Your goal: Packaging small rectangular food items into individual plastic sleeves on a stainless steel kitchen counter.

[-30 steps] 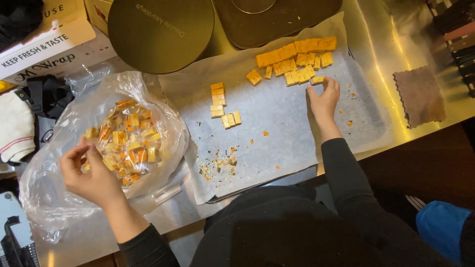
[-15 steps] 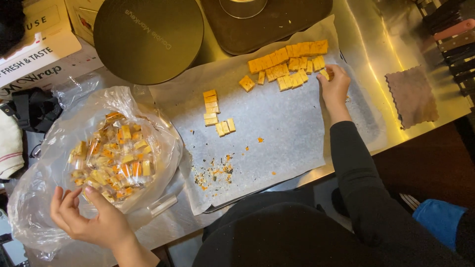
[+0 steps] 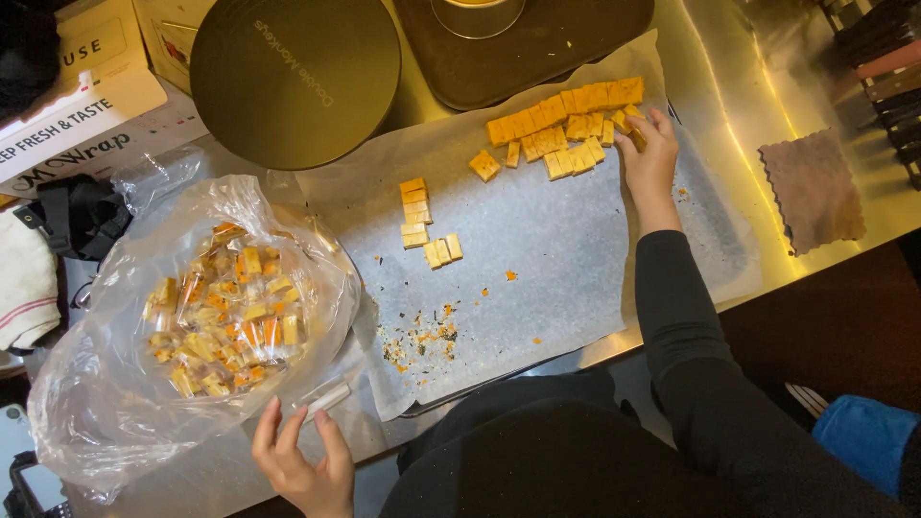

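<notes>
Head view, inspection of the work surface. Right hand (image 3: 649, 158) sits in the upper right of the frame at the end of the orange cube cluster (image 3: 561, 120), fingertips pinched on one cube at the cluster's right edge; the grasp looks light. Left hand (image 3: 302, 465) is at the bottom edge, left of centre, fingers spread and holding nothing, just below a small clear wrapper (image 3: 326, 396) lying beside the plastic bag (image 3: 192, 317).

Cubes lie on parchment paper (image 3: 537, 249) over a metal tray (image 3: 715, 225). A second, smaller group of cubes (image 3: 422, 221) sits at centre, well apart from the cluster. Crumbs (image 3: 422, 336) are scattered lower centre.

Risks noted:
- Cubes in the cluster touch one another; a sideways nudge from the right hand would likely knock neighbours out of line.
- The paper's lower edge overhangs the tray, so a sleeve dragging across it could shift the sheet and everything on it.
- The bag, full of wrapped pieces, slumps open at the left; a careless reach could tip pieces out.
- Crumbs could stick to clean cubes if any slide through them.
</notes>
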